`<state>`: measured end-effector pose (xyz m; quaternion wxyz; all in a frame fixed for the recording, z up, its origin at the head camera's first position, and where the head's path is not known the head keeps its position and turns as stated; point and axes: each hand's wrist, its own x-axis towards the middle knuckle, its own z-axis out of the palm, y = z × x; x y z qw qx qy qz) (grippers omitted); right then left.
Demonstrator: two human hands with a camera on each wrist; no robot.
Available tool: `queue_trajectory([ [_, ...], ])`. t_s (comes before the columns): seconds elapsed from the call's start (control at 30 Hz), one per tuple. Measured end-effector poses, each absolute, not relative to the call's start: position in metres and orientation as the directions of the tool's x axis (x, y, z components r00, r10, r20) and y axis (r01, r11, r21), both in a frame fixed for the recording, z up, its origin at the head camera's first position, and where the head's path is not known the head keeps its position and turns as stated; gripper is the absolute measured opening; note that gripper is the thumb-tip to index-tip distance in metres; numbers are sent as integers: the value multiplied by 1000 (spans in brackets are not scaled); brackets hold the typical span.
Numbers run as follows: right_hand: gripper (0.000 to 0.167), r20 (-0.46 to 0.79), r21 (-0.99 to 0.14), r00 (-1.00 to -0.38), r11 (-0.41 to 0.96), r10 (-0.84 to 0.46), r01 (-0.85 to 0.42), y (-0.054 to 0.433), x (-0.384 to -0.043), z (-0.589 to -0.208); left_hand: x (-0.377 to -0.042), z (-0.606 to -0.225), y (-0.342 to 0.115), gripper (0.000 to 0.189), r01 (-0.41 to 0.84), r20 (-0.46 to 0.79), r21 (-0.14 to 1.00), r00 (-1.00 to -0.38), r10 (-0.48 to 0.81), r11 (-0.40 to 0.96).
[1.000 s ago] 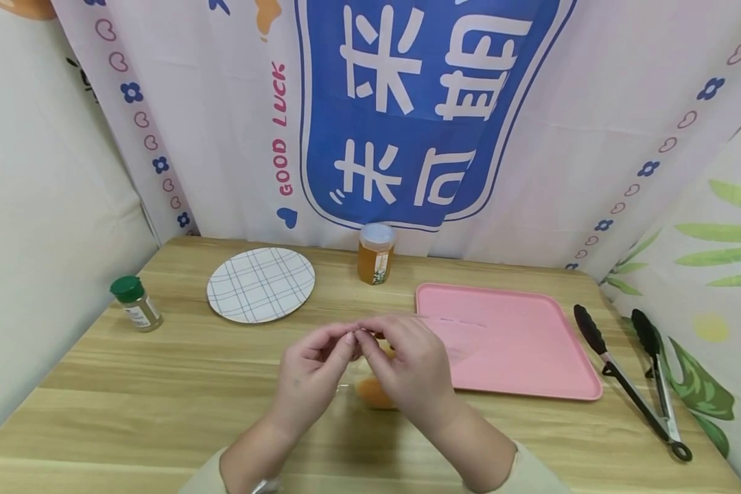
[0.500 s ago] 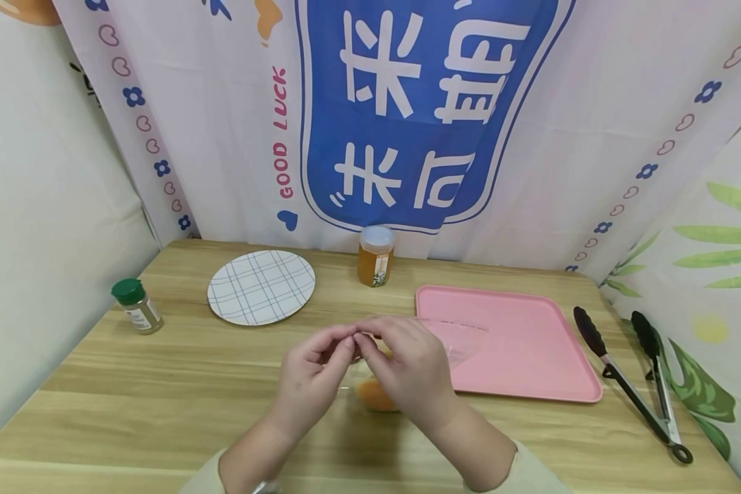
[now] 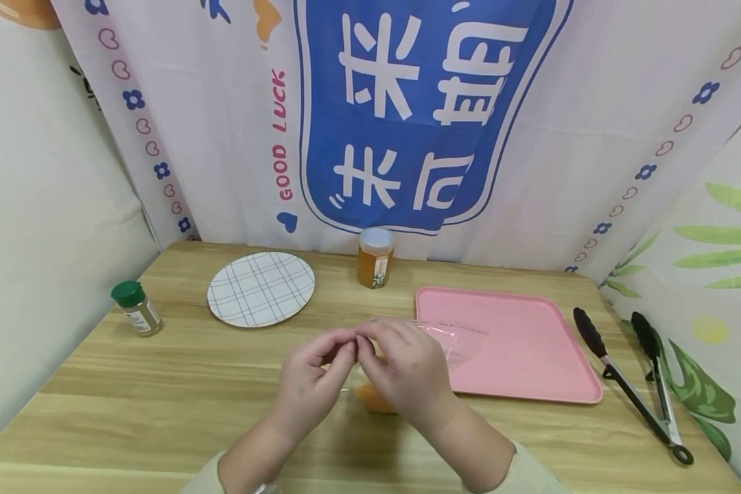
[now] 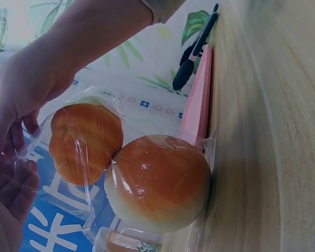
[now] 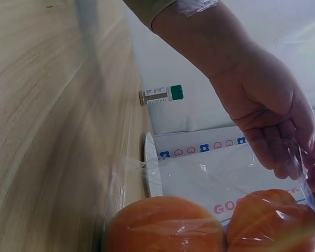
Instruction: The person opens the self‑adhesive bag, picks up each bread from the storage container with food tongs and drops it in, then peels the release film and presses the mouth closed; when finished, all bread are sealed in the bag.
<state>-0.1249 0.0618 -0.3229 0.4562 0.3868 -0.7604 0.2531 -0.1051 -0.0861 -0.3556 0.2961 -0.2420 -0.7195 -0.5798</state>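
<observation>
My left hand [image 3: 313, 374] and right hand [image 3: 412, 370] meet at the fingertips above the table's near middle. Between thumbs and fingers they pinch the upper edge of a clear plastic bag [image 5: 199, 181]. Two golden-brown bread buns are inside it: a round bun [image 4: 157, 184] low against the table and a lobed bun [image 4: 86, 144] beside it. From the head view, the right hand covers most of the buns; part of one orange bun [image 3: 373, 398] shows below. A clear end of the bag reaches over the pink tray. The exact grip at the fingertips is partly hidden.
A pink tray [image 3: 525, 343] lies to the right, with black-and-silver tongs [image 3: 632, 391] beyond it. A jar of amber contents [image 3: 375, 258] stands at the back. Left are a checked plate [image 3: 261, 289] and a green-capped spice bottle [image 3: 137, 309].
Both hands keep pinching the bag in nearly the same place, with slight shifts of thumbs and fingertips. The bag's clear end over the tray has moved a little.
</observation>
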Motion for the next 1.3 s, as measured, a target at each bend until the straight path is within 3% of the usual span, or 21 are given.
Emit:
queue_trajectory([
  [0.13, 11, 890, -6, -273, 591, -365, -807, 62, -125, -323, -105, -356, -86, 17, 694, 706, 693, -708, 15, 195],
  [0.37, 5, 859, -55, -357, 629, -366, -776, 63, -125, -328, -103, -356, -85, 18, 661, 669, 730, -743, 19, 172],
  [0.87, 9, 833, -175, -437, 588, -339, -790, 67, -128, -332, -104, -356, -84, 14, 570, 570, 820, -821, 24, 45],
  [1.0, 3, 824, -191, -441, 557, -357, -808, 68, -128, -333, -104, -355, -83, 12, 549, 549, 835, -836, 13, 23],
  [1.3, 9, 826, -228, -438, 501, -355, -835, 69, -129, -332, -105, -356, -82, 11, 574, 574, 819, -819, 7, 7],
])
